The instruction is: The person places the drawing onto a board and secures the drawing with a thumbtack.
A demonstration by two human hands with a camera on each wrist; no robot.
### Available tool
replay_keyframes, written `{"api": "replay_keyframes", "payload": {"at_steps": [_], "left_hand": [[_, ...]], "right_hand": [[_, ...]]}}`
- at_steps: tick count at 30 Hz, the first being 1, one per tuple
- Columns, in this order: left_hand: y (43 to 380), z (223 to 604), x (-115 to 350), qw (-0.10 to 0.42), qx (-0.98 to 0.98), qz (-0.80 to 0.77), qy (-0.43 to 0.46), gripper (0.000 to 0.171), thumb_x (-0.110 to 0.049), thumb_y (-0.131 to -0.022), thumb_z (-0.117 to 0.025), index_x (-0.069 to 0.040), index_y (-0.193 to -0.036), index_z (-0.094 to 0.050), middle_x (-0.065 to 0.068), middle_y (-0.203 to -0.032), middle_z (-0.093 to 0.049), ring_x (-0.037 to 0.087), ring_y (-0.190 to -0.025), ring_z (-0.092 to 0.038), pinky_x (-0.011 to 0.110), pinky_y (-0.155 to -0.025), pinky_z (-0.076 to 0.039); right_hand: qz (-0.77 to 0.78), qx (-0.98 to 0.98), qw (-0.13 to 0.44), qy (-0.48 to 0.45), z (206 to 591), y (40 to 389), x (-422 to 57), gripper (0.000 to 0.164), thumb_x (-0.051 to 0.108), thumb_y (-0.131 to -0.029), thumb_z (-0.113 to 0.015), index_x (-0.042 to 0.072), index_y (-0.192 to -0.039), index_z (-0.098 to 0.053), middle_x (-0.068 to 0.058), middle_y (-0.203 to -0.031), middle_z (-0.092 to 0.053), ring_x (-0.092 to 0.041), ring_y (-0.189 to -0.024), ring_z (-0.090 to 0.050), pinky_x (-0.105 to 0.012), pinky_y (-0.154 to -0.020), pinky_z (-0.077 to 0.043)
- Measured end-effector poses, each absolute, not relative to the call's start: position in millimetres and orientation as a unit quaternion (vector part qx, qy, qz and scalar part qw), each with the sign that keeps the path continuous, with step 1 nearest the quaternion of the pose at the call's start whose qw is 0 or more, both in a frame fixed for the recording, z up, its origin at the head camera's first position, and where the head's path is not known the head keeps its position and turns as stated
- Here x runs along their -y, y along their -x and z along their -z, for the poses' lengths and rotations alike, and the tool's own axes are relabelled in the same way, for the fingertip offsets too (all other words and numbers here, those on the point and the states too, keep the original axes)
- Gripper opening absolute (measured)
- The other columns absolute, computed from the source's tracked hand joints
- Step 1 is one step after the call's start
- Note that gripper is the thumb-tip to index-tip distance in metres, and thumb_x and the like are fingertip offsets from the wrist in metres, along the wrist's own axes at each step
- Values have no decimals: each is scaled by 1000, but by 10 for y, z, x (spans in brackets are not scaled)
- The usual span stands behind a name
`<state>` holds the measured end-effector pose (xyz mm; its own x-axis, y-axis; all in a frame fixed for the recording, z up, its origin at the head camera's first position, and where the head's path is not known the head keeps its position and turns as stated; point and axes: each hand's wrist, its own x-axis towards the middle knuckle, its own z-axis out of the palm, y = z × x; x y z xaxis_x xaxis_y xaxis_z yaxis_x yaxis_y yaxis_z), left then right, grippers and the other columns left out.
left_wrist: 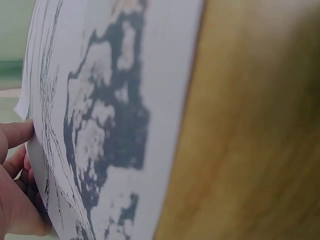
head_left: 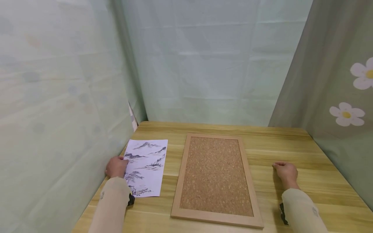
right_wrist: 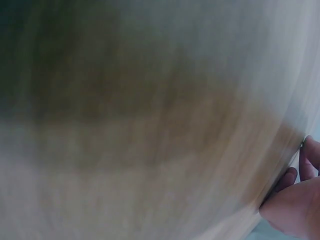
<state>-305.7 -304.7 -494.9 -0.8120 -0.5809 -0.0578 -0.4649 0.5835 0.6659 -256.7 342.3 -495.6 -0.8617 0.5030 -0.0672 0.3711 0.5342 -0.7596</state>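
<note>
At the left side of the table my left hand (head_left: 116, 167) holds the left edge of a white paper sheet (head_left: 155, 161) printed with an ink landscape. In the left wrist view the sheet bends, with the thumb (left_wrist: 17, 134) on its edge and the other fingers behind it. Right of the paper lies a wood-framed cork board (head_left: 215, 174). My right hand (head_left: 287, 174) is low over the table, to the board's right, apart from it. Its thumb and forefinger come together at the tips; I cannot tell whether something tiny is between them.
The wooden table (head_left: 309, 155) carries the board and the sheet. Pale cloth (head_left: 215, 64) hangs along the back, with a curtain (head_left: 67, 106) close against the left edge and a flower-patterned one (head_left: 335, 81) on the right.
</note>
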Motion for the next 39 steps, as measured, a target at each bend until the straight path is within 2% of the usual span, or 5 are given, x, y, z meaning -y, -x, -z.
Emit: {"api": "replay_keyframes", "payload": {"at_steps": [6,15,25,31,39], "left_hand": [[3065,4946,3046,81,890,339,-294,33,-16,-95,-59,8,-118,-60,29,-118,-59,47,-110,-49,60,-97,-28],[3050,4966,3042,99,893,342,-275,34,-12,-94,-53,12,-116,-61,31,-111,-62,45,-99,-57,56,-86,-42],[3047,4940,3062,119,901,338,-245,26,-13,-90,-52,8,-100,-65,27,-99,-64,43,-90,-59,54,-76,-46],[3055,4966,3066,110,906,344,-222,32,-20,-90,-62,9,-104,-65,27,-101,-65,42,-93,-59,53,-81,-46],[3110,4993,3072,60,900,401,-159,49,-27,-94,-66,12,-122,-58,30,-121,-59,42,-103,-56,53,-89,-45]], "right_hand": [[-410,874,79,249,4946,2563,-3421,34,18,-98,-58,-10,-116,-65,-32,-124,-57,-50,-112,-48,-56,-97,-36],[-395,881,83,245,4951,2571,-3443,32,17,-96,-59,-9,-113,-67,-31,-121,-60,-50,-109,-50,-55,-95,-37],[-395,883,89,236,4970,2573,-3466,31,17,-95,-60,-9,-110,-68,-30,-119,-62,-49,-108,-52,-54,-93,-39],[-396,883,86,237,4970,2579,-3465,30,17,-96,-60,-8,-110,-68,-30,-120,-61,-49,-109,-52,-53,-94,-39],[-400,882,88,234,4952,2557,-3460,31,18,-96,-60,-9,-111,-68,-30,-120,-61,-48,-107,-53,-51,-91,-40]]}}
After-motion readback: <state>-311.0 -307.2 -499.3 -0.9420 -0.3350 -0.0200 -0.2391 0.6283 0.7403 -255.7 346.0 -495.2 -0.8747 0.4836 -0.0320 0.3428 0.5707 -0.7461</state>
